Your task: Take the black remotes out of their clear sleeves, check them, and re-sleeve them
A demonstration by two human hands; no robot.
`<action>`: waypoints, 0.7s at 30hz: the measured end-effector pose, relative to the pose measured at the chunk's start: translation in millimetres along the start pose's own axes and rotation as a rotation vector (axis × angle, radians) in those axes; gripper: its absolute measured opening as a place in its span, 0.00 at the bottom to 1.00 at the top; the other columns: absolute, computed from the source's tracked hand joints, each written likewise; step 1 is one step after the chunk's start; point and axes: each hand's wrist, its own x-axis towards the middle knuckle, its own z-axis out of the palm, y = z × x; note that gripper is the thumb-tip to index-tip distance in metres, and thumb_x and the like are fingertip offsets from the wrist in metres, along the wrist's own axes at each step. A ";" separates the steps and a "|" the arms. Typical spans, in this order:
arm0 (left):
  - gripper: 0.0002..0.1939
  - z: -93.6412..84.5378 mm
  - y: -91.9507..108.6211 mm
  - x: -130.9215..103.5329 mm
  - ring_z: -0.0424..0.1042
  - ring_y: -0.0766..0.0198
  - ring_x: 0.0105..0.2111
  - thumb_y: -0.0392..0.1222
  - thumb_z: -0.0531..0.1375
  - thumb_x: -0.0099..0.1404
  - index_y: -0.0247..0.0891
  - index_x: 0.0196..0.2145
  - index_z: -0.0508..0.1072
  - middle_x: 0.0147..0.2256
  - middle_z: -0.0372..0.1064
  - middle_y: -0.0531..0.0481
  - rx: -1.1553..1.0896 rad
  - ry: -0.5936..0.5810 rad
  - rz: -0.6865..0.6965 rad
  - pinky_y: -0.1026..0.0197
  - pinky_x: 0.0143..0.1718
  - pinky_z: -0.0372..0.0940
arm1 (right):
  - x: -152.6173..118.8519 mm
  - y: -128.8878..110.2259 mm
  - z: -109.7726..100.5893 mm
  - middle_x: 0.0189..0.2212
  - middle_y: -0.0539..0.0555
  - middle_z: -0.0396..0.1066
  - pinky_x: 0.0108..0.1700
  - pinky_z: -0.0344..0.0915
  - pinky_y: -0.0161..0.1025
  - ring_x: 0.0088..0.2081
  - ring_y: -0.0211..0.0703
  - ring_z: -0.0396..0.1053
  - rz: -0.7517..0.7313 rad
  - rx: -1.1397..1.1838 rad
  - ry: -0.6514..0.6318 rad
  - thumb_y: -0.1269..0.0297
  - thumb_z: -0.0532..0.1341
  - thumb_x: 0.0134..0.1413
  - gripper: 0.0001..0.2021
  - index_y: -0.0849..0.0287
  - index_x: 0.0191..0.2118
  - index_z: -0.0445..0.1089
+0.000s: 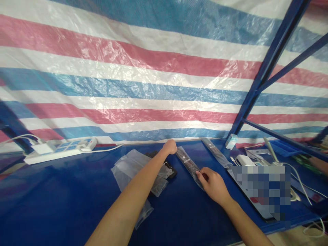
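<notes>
A dark remote control in a clear plastic bag (189,164) lies slanted on the blue table. My left hand (170,147) is closed at the bag's far end. At its near end, my right hand (211,181) pinches the bag between thumb and fingers. Left of it, partly behind my left forearm, are clear plastic bags (128,165) and dark items with buttons (169,169). Another bagged remote (216,153) lies farther right, touched by neither hand.
A white power strip (61,150) with cables sits at the back left of the table (51,198). To the right are a small box (231,141), a pixelated tablet-like device (252,194), white chargers (244,160) and a blue tray (284,147). A striped sheet and blue frame stand behind.
</notes>
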 end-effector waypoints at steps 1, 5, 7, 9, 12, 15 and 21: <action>0.18 -0.5 -1.4 -1.6 0.69 0.57 0.45 0.46 0.57 0.66 0.36 0.50 0.67 0.49 0.65 0.43 0.003 0.003 0.000 0.50 0.45 0.67 | -0.1 0.0 0.0 0.22 0.50 0.67 0.28 0.54 0.34 0.24 0.39 0.64 0.000 0.002 -0.011 0.50 0.48 0.61 0.20 0.55 0.24 0.62; 0.18 -7.8 -10.5 -11.3 0.69 0.57 0.45 0.46 0.57 0.66 0.36 0.51 0.67 0.49 0.65 0.43 0.008 0.008 0.016 0.50 0.45 0.67 | -1.2 -2.2 -0.2 0.23 0.51 0.67 0.28 0.54 0.35 0.24 0.38 0.63 -0.026 0.001 -0.046 0.49 0.48 0.61 0.21 0.56 0.23 0.62; 0.17 -12.1 -15.3 -17.1 0.69 0.57 0.45 0.46 0.57 0.66 0.35 0.50 0.67 0.49 0.66 0.44 0.004 -0.019 0.021 0.50 0.44 0.68 | -1.8 -3.9 -0.2 0.23 0.51 0.68 0.28 0.53 0.35 0.24 0.38 0.63 -0.030 0.004 -0.054 0.49 0.48 0.61 0.21 0.56 0.23 0.63; 0.17 -14.7 -18.4 -22.2 0.69 0.57 0.44 0.47 0.57 0.66 0.35 0.48 0.68 0.47 0.67 0.45 -0.004 -0.057 0.026 0.51 0.44 0.68 | -2.5 -5.2 -0.2 0.23 0.50 0.68 0.28 0.54 0.35 0.24 0.38 0.63 -0.031 0.009 -0.059 0.49 0.48 0.61 0.21 0.56 0.24 0.63; 0.15 -14.1 -18.7 -26.5 0.69 0.57 0.44 0.47 0.56 0.66 0.36 0.47 0.69 0.47 0.67 0.46 -0.010 -0.089 0.026 0.52 0.44 0.68 | -3.4 -5.3 -0.3 0.23 0.50 0.67 0.28 0.54 0.34 0.24 0.38 0.63 -0.034 0.021 -0.041 0.49 0.48 0.61 0.21 0.56 0.23 0.62; 0.16 -9.3 -14.8 -26.5 0.69 0.57 0.45 0.46 0.56 0.66 0.37 0.49 0.68 0.49 0.66 0.45 -0.004 -0.074 0.012 0.51 0.44 0.68 | -3.9 -3.4 -0.7 0.22 0.50 0.67 0.28 0.54 0.34 0.24 0.38 0.63 -0.024 0.036 0.002 0.48 0.47 0.61 0.23 0.56 0.22 0.61; 0.17 -1.0 -6.3 -23.5 0.69 0.58 0.45 0.46 0.57 0.66 0.36 0.50 0.67 0.49 0.65 0.43 0.035 -0.029 0.003 0.50 0.45 0.68 | -3.2 -0.5 -3.2 0.20 0.50 0.64 0.28 0.53 0.34 0.22 0.37 0.60 0.003 0.031 0.098 0.46 0.45 0.61 0.25 0.55 0.20 0.59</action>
